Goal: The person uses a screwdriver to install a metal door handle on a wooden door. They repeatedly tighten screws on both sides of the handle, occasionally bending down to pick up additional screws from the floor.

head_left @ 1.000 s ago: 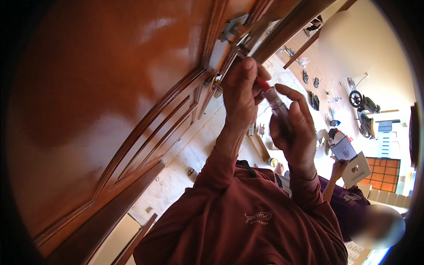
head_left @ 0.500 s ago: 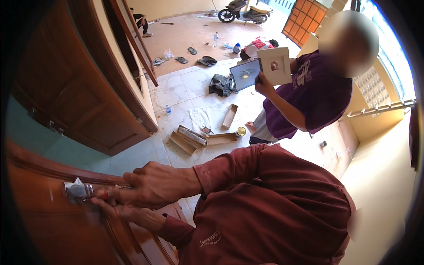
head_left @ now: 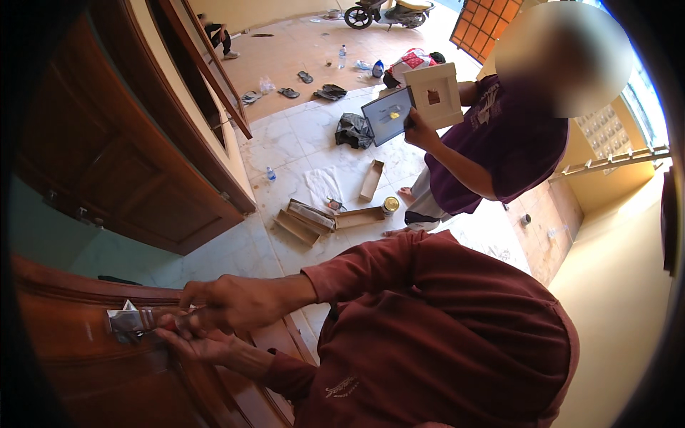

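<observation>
Both my arms, in maroon sleeves, reach left to a brown wooden door. A shiny metal door lock fitting is on the door, near its edge. My right hand, back upward, closes round a red-handled screwdriver whose front end points at the fitting. Below it, my left hand is turned palm up, its fingertips closed against the red part of the tool. The screwdriver's tip and most of its handle are hidden by my fingers.
A person in a purple shirt stands nearby, holding a framed picture and a cream box. Open cardboard boxes, a can and a black bag are on the tiled floor. Another wooden door stands at left.
The view has shifted slightly. My right hand has turned a little, its knuckles now sitting lower over the screwdriver. Both hands remain at the lock fitting. The person in purple still holds both items.
</observation>
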A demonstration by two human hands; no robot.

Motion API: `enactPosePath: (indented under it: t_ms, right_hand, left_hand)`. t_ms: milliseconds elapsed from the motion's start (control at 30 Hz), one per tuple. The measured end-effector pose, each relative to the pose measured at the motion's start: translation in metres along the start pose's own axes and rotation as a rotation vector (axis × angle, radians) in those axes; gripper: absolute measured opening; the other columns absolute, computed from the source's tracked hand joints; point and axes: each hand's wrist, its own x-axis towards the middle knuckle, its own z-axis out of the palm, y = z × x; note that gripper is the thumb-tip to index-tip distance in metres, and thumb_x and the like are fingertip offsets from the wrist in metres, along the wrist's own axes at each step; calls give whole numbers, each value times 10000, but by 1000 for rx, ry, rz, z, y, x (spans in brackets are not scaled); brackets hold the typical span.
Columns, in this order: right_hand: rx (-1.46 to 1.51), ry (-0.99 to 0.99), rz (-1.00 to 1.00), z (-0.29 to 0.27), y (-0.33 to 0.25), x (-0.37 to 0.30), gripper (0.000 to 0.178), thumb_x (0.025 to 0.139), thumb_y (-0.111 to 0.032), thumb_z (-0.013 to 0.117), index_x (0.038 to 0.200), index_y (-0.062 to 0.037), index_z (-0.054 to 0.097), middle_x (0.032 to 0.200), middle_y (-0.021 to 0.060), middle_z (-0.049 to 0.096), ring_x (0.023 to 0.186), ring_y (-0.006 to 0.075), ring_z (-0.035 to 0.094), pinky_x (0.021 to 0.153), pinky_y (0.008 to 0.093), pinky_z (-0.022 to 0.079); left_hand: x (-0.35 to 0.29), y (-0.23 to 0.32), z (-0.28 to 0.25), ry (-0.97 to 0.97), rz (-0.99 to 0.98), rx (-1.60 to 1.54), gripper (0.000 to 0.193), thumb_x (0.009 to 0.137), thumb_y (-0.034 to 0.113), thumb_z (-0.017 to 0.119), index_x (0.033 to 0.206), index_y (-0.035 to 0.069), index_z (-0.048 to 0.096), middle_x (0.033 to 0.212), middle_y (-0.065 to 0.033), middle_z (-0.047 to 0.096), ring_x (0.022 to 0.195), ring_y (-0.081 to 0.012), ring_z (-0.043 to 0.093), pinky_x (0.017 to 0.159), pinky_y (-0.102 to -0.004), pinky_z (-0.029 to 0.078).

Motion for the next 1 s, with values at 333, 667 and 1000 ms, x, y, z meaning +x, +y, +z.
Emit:
enactPosePath:
  t_ms: [333,667,1000]
  right_hand:
    - [229,-70,236,6,1,10,382,915,-206,573,1261,-57,514,1218,228,593,643,249,670,497,381,520]
    - [-779,-89,-416,-4,-7,-11,425,865,-95,621,1277,-70,519,1210,144,607,629,232,631,526,344,499]
    - [-787,-64,-209,16,-32,8,454,981,-294,577,1368,-81,475,657,34,504,563,80,494,441,262,364]
  left_hand:
    - [-9,25,46,297,-57,97,357,1005,399,527,992,45,567,889,-21,536,810,-105,553,706,-251,479]
    - [-18,14,38,329,-149,-64,333,980,432,574,955,101,597,817,25,539,751,-62,547,617,-189,454]
    - [-4,32,51,151,-51,-316,302,1004,323,567,907,44,629,634,59,476,494,-2,326,440,-176,237]
